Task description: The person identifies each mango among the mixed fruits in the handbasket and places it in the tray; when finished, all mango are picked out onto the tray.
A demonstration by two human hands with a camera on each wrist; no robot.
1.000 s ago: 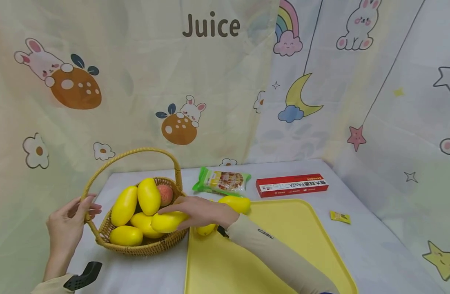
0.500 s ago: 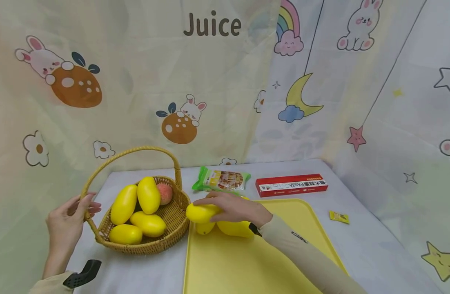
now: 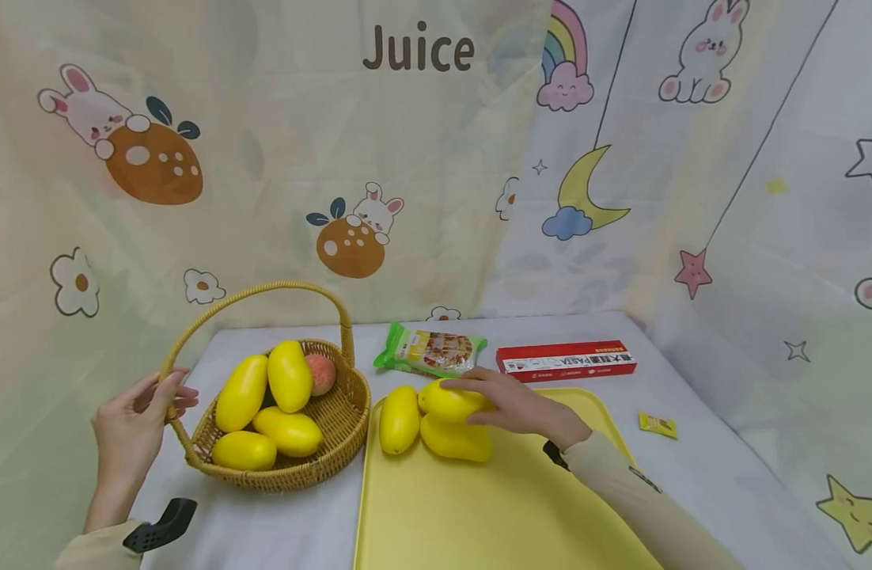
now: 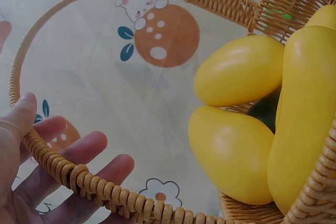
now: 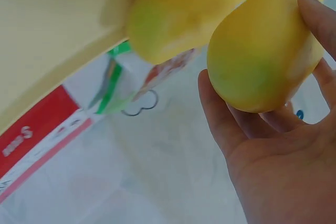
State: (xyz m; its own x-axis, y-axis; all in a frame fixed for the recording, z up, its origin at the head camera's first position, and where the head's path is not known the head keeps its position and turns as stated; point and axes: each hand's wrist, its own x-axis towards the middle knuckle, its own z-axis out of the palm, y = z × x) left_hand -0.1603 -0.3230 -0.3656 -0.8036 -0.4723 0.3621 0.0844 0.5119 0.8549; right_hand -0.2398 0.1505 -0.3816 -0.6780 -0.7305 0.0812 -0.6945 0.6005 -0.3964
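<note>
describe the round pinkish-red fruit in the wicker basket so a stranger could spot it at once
In the head view, left of the yellow tray, stands a tan wicker basket with an arched handle. Look toward its back, right of a smooth yellow mango. The round pinkish-red fruit there is the only one that colour; the mangoes are yellow and elongated.

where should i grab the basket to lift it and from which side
Probably the top of the handle, from above: its thin arch stands upright over the mangoes and spans the basket, leaving room for fingers beneath. The left hand holds only its lower left side.
</note>
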